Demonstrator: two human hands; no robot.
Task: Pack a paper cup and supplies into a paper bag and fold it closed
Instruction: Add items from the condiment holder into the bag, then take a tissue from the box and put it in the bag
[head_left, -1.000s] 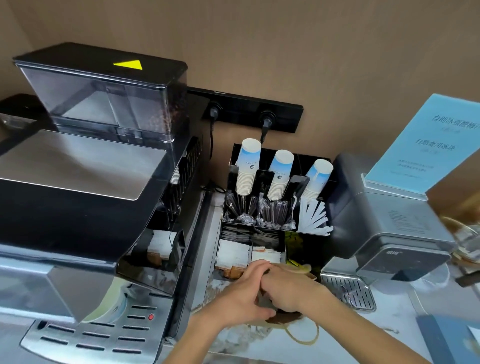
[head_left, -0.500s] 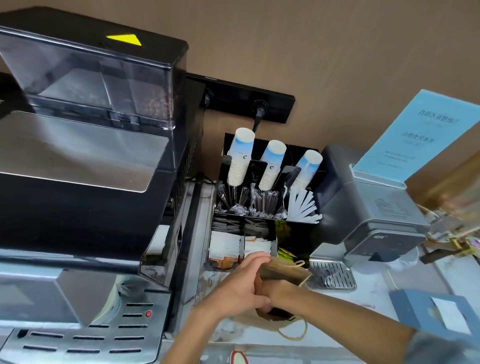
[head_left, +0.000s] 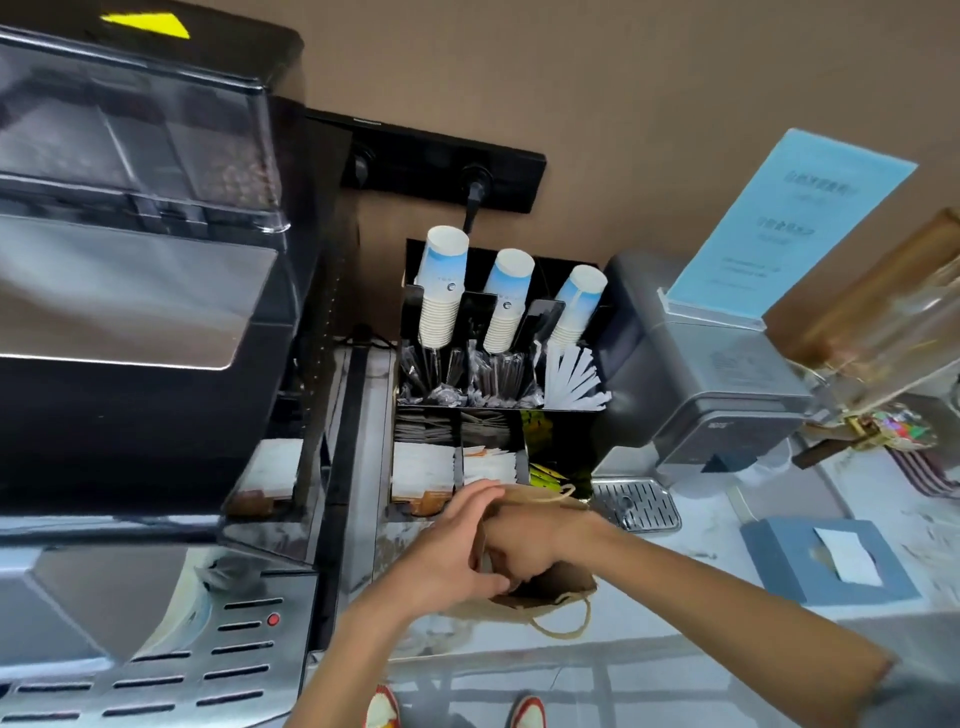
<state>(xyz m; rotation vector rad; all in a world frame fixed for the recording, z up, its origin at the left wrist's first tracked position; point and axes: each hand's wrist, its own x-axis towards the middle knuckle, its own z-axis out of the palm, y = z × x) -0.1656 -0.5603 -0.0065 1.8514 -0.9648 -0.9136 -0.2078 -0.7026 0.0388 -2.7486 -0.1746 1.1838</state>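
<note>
A brown paper bag (head_left: 561, 584) with twine handles stands open on the counter in front of the black supply caddy (head_left: 566, 431). My left hand (head_left: 457, 551) grips the bag's left rim. My right hand (head_left: 524, 540) reaches down into the bag's mouth; its fingers are hidden inside, so I cannot tell what they hold. Three stacks of blue-and-white paper cups (head_left: 441, 283) stand upside down at the back of the caddy. Below them sit wrapped stirrers (head_left: 498, 379), white sticks (head_left: 574, 376) and sugar packets (head_left: 421, 465).
A large black coffee machine (head_left: 145, 312) fills the left side. A grey appliance (head_left: 711, 374) with a drip tray (head_left: 636, 504) stands to the right, with a blue sign (head_left: 789, 223) on it. A blue tissue box (head_left: 826, 558) lies on the counter at right.
The bag now stands more open and upright, and my right hand has sunk deeper into its mouth. My head has moved closer and tilted down.
</note>
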